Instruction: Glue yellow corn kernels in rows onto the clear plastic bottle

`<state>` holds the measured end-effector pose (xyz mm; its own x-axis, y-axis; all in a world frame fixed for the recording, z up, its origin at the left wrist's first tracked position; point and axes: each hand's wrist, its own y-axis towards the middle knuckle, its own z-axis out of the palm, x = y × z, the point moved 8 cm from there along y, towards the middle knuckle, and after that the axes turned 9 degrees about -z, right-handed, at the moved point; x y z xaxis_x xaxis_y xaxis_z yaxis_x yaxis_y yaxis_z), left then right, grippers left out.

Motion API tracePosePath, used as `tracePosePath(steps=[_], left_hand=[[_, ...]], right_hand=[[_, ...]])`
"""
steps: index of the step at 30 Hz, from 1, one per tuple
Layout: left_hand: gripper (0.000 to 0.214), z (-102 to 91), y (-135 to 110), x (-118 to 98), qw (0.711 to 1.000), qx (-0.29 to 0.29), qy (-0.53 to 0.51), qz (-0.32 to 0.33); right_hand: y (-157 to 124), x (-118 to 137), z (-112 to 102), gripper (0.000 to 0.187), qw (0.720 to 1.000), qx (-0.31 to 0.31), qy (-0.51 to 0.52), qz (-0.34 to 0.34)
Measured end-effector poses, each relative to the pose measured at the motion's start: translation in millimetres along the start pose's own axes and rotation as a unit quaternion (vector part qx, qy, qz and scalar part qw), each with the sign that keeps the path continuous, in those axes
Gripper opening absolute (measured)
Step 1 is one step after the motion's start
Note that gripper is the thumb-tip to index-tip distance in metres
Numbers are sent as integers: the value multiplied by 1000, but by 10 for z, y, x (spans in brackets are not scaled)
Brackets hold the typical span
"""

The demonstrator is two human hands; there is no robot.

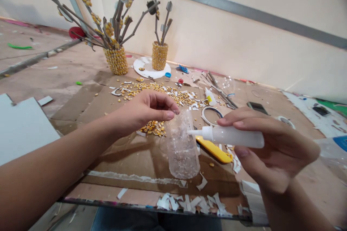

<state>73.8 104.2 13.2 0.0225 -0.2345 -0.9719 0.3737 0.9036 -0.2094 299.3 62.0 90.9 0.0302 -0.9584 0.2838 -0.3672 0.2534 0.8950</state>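
My left hand [146, 110] pinches the rim of a clear plastic cup-like piece [182, 148] that stands on the cardboard sheet [116, 158]. My right hand [271, 144] grips a small white glue bottle [230, 136], held sideways with its nozzle touching the clear piece's upper side. A pile of yellow corn kernels [154, 128] lies just behind my left hand. More kernels [151, 88] are scattered farther back. A yellow utility knife [214, 149] lies under the bottle.
Two kernel-covered vases, one [116, 60] and another [159, 56], hold grey branches at the back; the second stands on a white disc [142, 65]. Paper scraps [189, 202] lie along the front edge. A second glue bottle [210, 96], a ring [211, 113], a phone [257, 107] and a white board [21, 126] are around.
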Motion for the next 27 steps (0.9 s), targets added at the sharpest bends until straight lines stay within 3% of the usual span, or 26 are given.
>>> tracePosePath(steps=[4,8,14,22,27], left_hand=[[12,25,8,26,1000,9,1,-10],[12,36,20,24,1000,13,-2,-10],[12,11,18,22,1000,4,7,-10],[12,-39,24,23,1000,-7,11,-9],[11,-40,23,25,1000,-8,6,-6]], right_hand=[[-9,-33,-18,61,999,-18,-28,-16],[-37,-69,21,65,1000,23,1,-10],[-67,-75,12,52,998,22,31,48],[-71,-33,44,50,992,45,90,74],[-67,-50,5,46,993,16,57,99]])
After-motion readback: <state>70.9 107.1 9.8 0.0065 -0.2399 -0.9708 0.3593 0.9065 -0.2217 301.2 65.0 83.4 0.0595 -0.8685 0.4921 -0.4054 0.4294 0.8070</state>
